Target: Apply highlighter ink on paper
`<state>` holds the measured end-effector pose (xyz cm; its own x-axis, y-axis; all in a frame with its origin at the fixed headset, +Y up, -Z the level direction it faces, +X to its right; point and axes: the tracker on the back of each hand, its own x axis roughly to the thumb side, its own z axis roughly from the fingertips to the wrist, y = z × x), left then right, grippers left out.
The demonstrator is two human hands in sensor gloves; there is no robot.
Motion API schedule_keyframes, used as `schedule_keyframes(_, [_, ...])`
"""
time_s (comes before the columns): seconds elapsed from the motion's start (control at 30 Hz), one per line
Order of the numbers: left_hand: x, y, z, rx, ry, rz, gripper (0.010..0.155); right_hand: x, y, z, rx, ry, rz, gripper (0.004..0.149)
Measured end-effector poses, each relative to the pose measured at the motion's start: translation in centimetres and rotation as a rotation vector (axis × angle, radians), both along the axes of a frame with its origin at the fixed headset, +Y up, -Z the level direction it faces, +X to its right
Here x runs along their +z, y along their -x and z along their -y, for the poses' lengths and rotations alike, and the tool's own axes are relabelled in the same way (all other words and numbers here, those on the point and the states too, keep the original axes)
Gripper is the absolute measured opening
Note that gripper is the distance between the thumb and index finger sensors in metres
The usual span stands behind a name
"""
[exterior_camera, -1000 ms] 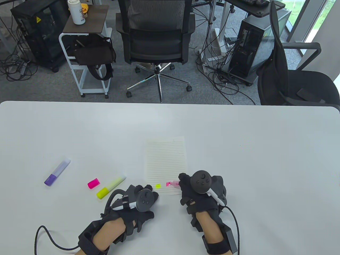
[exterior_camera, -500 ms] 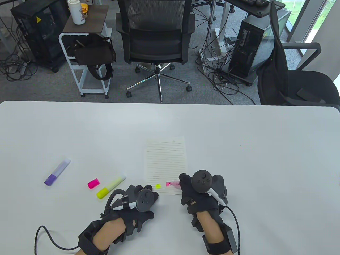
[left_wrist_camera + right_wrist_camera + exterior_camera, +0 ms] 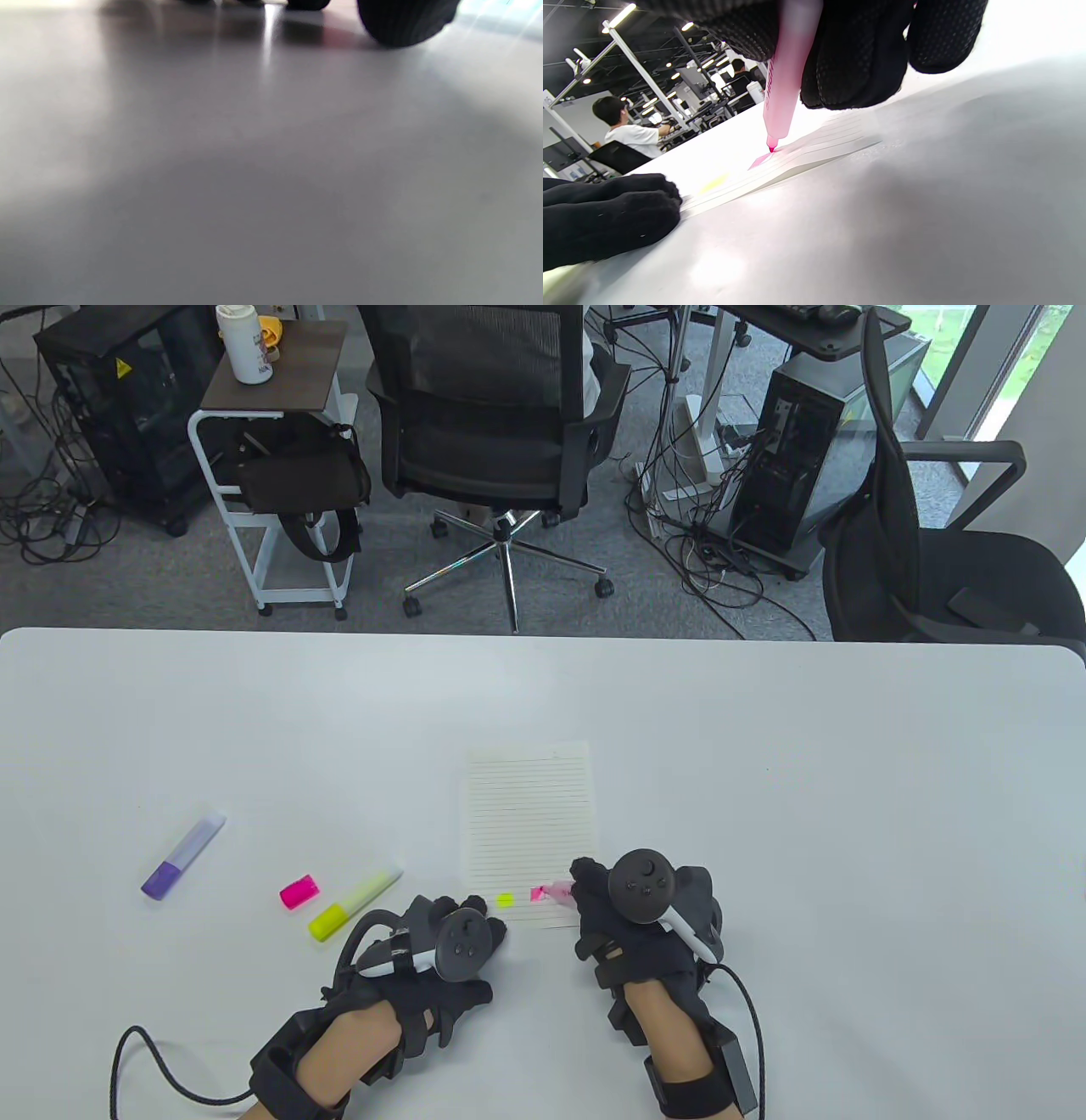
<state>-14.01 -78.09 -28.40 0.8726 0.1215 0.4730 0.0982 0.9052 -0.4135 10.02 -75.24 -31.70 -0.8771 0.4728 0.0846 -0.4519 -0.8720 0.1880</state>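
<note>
Right hand [image 3: 632, 912] pinches the pink highlighter [image 3: 784, 91] between curled fingers, barrel tilted, tip touching the lined paper [image 3: 528, 823] at its near edge, on a pink mark [image 3: 538, 893] just right of a yellow mark [image 3: 505, 900]. Left hand [image 3: 437, 950] rests on the white table [image 3: 848, 814] at the paper's near left corner, fingers [image 3: 606, 220] lying flat and relaxed with their tips on that corner, gripping nothing. To the left lie a pink cap [image 3: 299, 891], a capped yellow highlighter [image 3: 354, 902] just beside it, and a purple highlighter [image 3: 182, 856] farther left, all apart from both hands.
</note>
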Motion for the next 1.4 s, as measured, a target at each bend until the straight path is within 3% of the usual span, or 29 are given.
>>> schedule_keyframes(0.17, [-0.01, 0.0, 0.01, 0.0, 0.0, 0.0, 0.075, 0.14, -0.12, -0.28, -0.026, 0.048, -0.025, 0.04])
schedule_keyframes(0.33, [-0.01, -0.01, 0.03, 0.0, 0.0, 0.0, 0.076, 0.04, -0.08, -0.03, -0.003, 0.006, 0.005, 0.04])
schedule_keyframes(0.53, [-0.02, -0.01, 0.03, 0.0, 0.001, 0.0, 0.076, 0.09, -0.29, -0.24, -0.03, 0.048, -0.012, 0.039])
schedule_keyframes(0.7, [-0.02, -0.01, 0.04, -0.001, 0.001, 0.0, 0.076, 0.0, -0.25, -0.02, -0.008, -0.005, 0.018, 0.04])
schedule_keyframes(1.13, [-0.04, 0.02, 0.05, 0.001, 0.001, 0.001, 0.076, 0.1, -0.15, -0.19, -0.032, 0.054, -0.016, 0.039])
schedule_keyframes(1.4, [-0.05, 0.01, 0.05, 0.0, 0.002, 0.001, 0.076, -0.01, -0.21, -0.02, -0.02, 0.023, 0.003, 0.04])
